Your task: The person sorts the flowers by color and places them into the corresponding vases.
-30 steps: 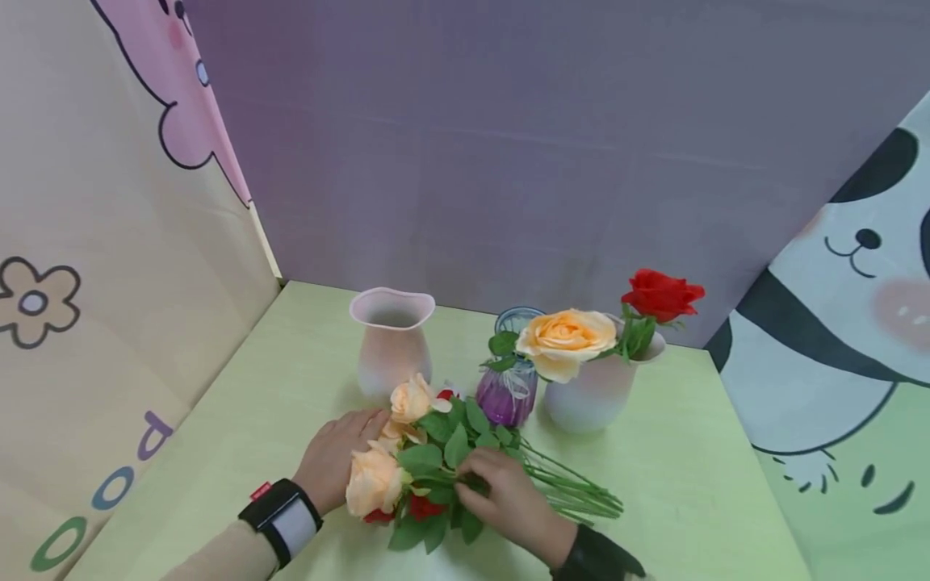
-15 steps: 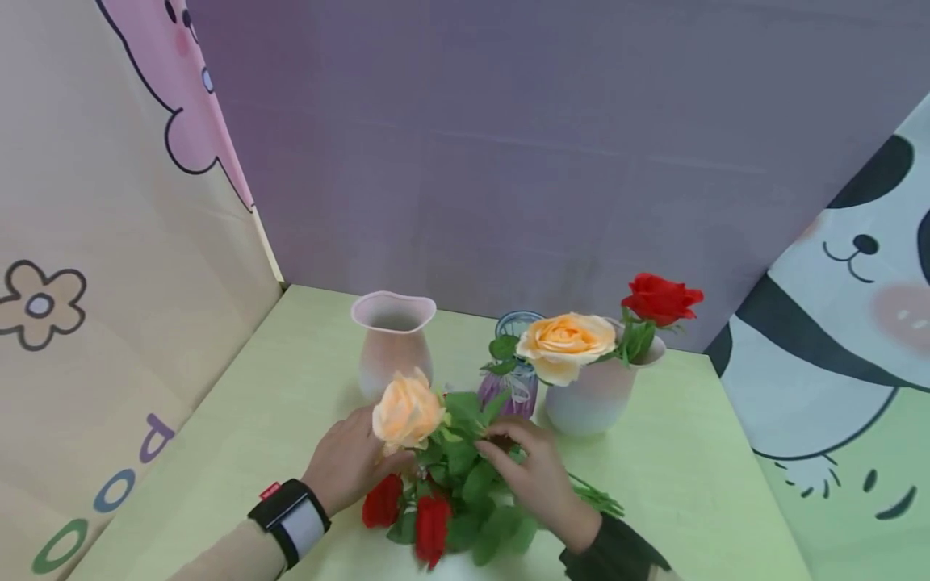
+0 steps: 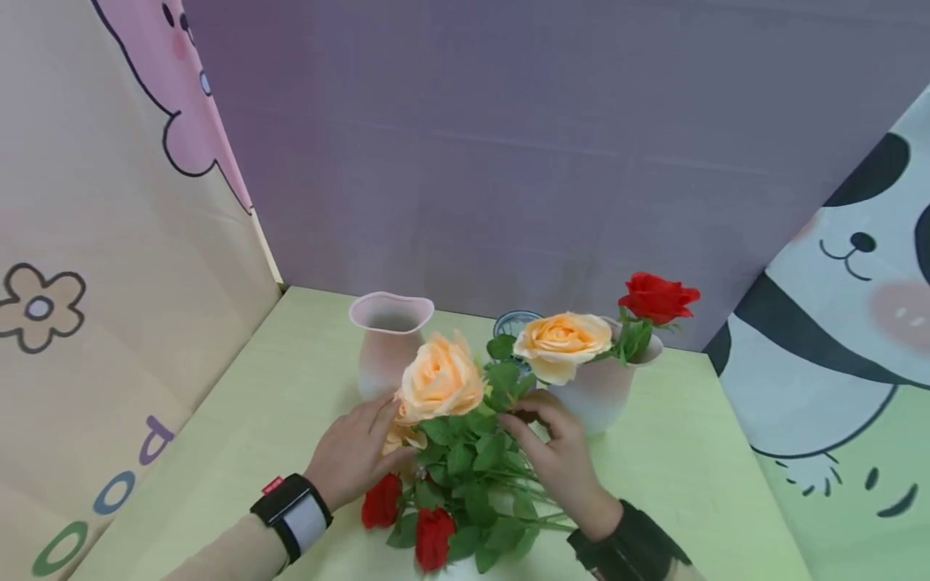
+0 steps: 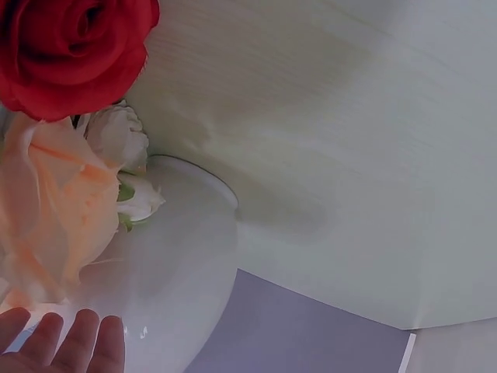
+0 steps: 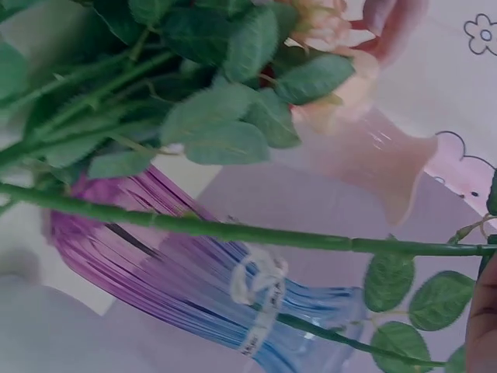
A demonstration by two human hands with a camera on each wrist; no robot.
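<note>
My right hand [image 3: 563, 464] pinches the green stem of a peach rose [image 3: 439, 379] just below its bloom, lifted over a pile of flowers. That stem [image 5: 256, 233] crosses the right wrist view in front of a purple-and-blue glass vase [image 5: 140, 249]. At the pile's left side rests my left hand [image 3: 356, 456], fingers extended beside the peach blooms; whether it touches them is unclear. Fingertips [image 4: 81, 342] show low in the left wrist view, below a peach rose [image 4: 46, 210]. Red roses [image 3: 436, 537] and leafy stems [image 3: 472, 476] lie on the table.
A pinkish vase [image 3: 392, 347] with a wavy rim stands at the back left. To the right, another pale vase [image 3: 596, 395] holds an orange-yellow rose [image 3: 563, 343] and a red rose [image 3: 657, 297]. A purple-grey cloth wall [image 3: 508, 161] rises behind the table.
My right hand has taken a peach rose from the pile and raised it up and to the right. The red roses in the pile are now more exposed. My left hand has shifted only slightly.
</note>
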